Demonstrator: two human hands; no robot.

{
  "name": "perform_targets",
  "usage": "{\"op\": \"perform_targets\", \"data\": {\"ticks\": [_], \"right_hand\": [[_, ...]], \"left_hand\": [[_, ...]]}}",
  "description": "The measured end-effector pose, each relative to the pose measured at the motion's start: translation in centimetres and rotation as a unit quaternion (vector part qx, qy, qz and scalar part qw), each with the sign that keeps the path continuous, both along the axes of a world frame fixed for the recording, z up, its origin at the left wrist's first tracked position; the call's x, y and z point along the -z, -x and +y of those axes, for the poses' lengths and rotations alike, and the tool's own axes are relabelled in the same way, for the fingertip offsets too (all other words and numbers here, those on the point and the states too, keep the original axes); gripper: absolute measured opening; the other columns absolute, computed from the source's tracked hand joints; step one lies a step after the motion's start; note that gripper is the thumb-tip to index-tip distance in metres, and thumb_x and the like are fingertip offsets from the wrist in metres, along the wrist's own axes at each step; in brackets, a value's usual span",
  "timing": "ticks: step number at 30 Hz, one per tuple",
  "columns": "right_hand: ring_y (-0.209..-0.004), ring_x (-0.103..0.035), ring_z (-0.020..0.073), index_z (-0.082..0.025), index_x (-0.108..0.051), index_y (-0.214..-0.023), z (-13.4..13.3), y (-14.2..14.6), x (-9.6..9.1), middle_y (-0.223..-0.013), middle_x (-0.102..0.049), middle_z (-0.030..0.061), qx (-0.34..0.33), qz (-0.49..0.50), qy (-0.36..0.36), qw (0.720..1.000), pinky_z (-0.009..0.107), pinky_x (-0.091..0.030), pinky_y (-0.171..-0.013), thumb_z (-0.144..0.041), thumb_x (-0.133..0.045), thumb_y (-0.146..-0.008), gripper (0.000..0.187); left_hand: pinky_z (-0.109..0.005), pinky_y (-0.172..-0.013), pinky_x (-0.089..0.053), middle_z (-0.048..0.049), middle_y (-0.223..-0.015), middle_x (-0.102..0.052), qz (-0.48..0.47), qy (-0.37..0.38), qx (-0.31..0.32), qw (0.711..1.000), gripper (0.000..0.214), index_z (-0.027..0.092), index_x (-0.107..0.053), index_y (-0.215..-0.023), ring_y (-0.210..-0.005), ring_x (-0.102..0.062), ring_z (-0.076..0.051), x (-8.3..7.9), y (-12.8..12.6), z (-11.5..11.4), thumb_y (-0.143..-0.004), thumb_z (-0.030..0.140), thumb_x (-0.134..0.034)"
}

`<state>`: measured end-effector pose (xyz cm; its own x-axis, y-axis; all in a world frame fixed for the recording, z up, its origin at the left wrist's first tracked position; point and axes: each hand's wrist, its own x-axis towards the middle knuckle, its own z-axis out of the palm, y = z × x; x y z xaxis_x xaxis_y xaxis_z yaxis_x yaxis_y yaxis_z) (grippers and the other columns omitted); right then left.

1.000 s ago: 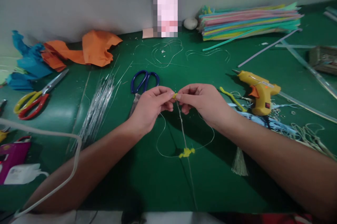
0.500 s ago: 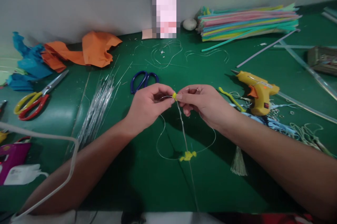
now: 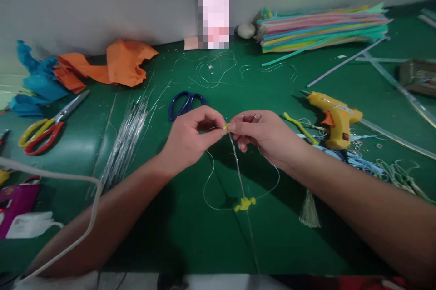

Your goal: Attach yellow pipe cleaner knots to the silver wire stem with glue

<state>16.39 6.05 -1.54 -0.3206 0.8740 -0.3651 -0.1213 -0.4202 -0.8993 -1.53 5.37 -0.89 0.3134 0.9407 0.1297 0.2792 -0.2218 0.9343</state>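
Above the green tabletop, my left hand [image 3: 192, 133] and my right hand [image 3: 259, 131] meet with thumbs and index fingers pinched on a small yellow piece [image 3: 226, 127], probably fuzzy pipe cleaner, though it is mostly covered by fingertips. From this spot a twisted wire stem [image 3: 237, 162] runs down toward the table's front edge. Lower on the stem sits a yellow fuzzy cluster [image 3: 245, 204]. Thin wire [image 3: 205, 190] loops out on both sides, from the cluster up to the hands. Blue-handled scissors [image 3: 180, 103] lie just behind my left hand.
At left are red-and-yellow scissors [image 3: 44, 133], a bundle of clear wires [image 3: 126, 140], orange paper [image 3: 126, 62] and a purple glue gun [image 3: 18, 203]. Pipe cleaners [image 3: 323, 31] lie at back right, a yellow glue gun [image 3: 335, 117] and a tassel [image 3: 309, 210] nearer my right arm.
The fingertips have closed further over the yellow piece, so less of it shows. The lower yellow cluster has swung slightly right and down. Both hands stay nearly in place.
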Motion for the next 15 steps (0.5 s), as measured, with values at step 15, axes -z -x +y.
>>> {"op": "perform_targets", "data": {"ticks": [15], "right_hand": [[-0.048,-0.053,0.0083,-0.018,-0.067,-0.070,-0.5,-0.1,0.1,-0.062,-0.061,-0.0022,-0.027,-0.066,-0.063,0.995,0.025,-0.044,-0.050,-0.035,-0.078,-0.071,0.020]], "left_hand": [[-0.020,-0.051,-0.048,0.0015,-0.065,-0.062,-0.112,0.260,0.003,0.959,0.012,0.015,-0.063,-0.071,-0.050,-0.057,-0.008,-0.4,0.4,1.2,-0.075,0.023,-0.071]]}}
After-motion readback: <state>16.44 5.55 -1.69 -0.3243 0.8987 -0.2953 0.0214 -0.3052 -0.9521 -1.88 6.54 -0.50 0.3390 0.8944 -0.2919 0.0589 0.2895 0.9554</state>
